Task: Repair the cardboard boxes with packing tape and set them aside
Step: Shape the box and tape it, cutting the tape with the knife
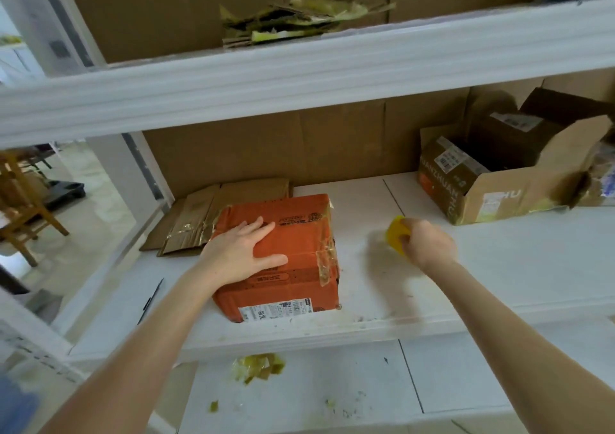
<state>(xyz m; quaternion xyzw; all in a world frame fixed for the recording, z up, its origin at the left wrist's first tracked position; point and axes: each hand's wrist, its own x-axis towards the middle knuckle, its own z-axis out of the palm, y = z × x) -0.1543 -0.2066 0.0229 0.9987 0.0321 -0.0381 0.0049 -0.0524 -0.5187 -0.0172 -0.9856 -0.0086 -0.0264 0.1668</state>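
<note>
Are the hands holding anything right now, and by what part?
The right hand grips a blurred yellow object by its right side. The left hand holds nothing; it lies flat on top of the orange box.

The open brown box [442, 183] reads "UANZHUAN" (also "HU").

Light soft and diffuse, brightest from the left, where the floor [96, 197] was washed out. Faint grey shadow lay on the shelf [499, 267] below the right hand [429, 243]; that hand and its yellow object [397, 233] were motion-blurred. Left hand [246, 250] sharp. Tape [324, 260] on the orange box [299, 237] glinted. Shelf rail [299, 80] bowed by wide-angle distortion; corners soft.
</note>
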